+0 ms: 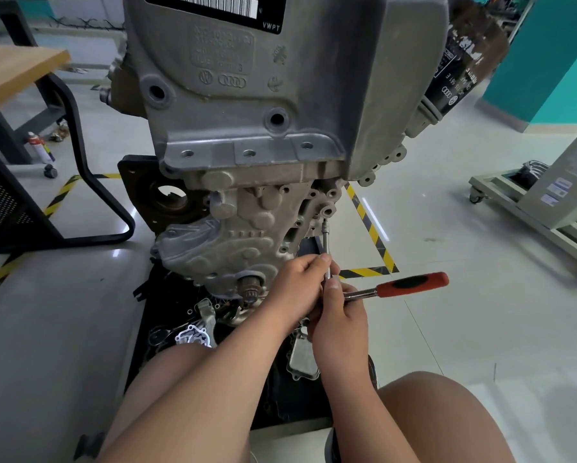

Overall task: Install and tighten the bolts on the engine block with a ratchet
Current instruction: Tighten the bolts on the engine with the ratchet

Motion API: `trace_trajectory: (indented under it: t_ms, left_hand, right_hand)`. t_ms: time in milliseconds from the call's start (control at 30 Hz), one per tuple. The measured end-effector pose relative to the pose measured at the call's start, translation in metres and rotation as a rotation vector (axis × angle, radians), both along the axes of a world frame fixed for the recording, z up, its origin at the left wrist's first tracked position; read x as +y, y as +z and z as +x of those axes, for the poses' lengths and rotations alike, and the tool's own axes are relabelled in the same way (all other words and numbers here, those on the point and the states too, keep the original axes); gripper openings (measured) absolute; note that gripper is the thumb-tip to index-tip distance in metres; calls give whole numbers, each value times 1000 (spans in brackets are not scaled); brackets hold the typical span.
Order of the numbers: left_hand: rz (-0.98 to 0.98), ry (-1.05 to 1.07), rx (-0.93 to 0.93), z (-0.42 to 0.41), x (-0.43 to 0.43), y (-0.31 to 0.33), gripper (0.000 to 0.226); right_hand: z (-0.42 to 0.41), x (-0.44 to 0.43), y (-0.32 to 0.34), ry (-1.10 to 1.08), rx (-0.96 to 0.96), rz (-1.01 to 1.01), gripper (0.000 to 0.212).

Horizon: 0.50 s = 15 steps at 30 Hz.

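While both hands (317, 295) are pinching the ratchet's extension (326, 242) at the engine block (247, 202), tightening is probably underway; swinging the ratchet (410, 285) handle looks next.

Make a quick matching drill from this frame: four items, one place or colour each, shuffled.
Items:
1. ratchet handle
2. extension bar
3. oil filter
4. wooden tabletop

Descriptions:
A. upper left, on a dark frame
B. red and black, sticking out to the right of the hands
C. upper right, black, beside the engine block
D. thin and silver, rising from the fingers to the block

Pairs: 1-B, 2-D, 3-C, 4-A
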<state>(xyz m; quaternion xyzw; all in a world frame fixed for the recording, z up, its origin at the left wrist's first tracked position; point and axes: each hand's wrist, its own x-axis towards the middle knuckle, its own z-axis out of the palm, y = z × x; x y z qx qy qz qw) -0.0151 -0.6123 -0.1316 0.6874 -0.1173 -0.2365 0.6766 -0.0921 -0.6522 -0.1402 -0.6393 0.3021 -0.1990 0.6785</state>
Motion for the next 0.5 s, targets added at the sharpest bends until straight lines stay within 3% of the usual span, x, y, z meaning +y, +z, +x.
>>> trace_trajectory:
  t_ms: [500]
  left_hand:
    - [-29, 42, 6, 3, 3, -10, 34]
  right_hand:
    - [-1, 3, 8, -7, 9, 15, 25]
